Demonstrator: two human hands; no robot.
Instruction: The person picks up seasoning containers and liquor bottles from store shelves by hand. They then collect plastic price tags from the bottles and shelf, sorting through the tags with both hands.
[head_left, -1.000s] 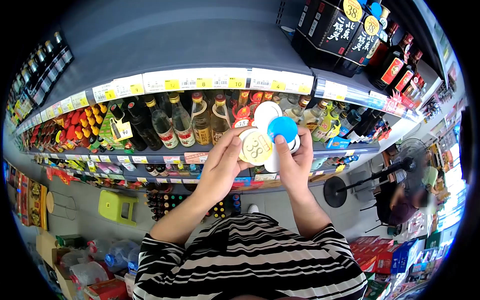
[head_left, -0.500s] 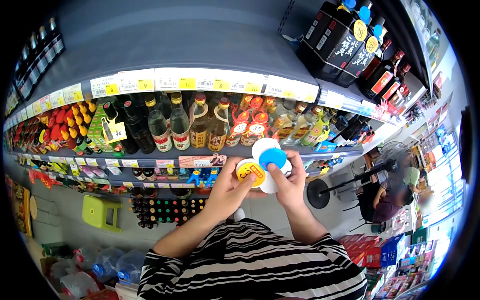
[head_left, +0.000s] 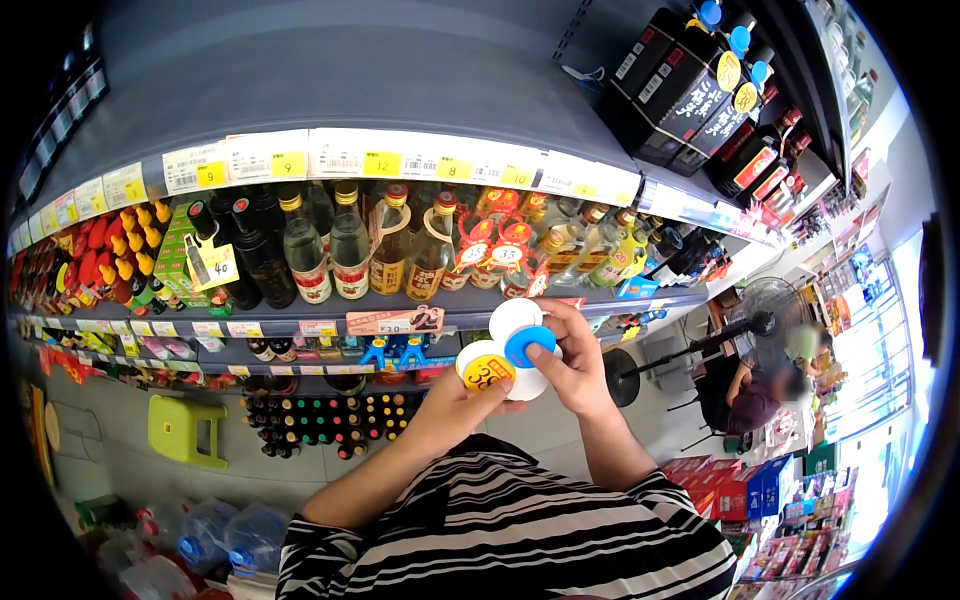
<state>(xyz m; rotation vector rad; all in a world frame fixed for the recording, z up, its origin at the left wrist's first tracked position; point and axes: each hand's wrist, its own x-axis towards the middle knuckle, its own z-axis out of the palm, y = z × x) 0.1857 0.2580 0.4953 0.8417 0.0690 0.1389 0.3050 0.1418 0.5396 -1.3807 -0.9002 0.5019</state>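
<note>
My left hand (head_left: 455, 405) pinches a yellow round price tag (head_left: 486, 372) marked 38, with a white disc behind it. With thumb and fingers, my right hand (head_left: 572, 362) grips a blue round tag (head_left: 527, 346) together with white discs (head_left: 513, 318). The discs overlap in a fan, and both hands are close together in front of the lower shelf edge. A pink price card (head_left: 394, 320) hangs on that edge, just beyond the tags. Glass bottles (head_left: 348, 250) stand on the shelf above it.
Black boxes (head_left: 672, 95) with round tags stand at the upper right. A green stool (head_left: 186, 432), rows of bottles (head_left: 330, 415) and large plastic jugs (head_left: 257, 535) are on the floor. A fan (head_left: 622, 377) stands at right, with a seated person (head_left: 757, 402) beyond.
Both hands, with the tags, are lower and slightly left in view than a second ago. The camera view has shifted, and the discs are fanned differently, with the 38 tag tilted.
</note>
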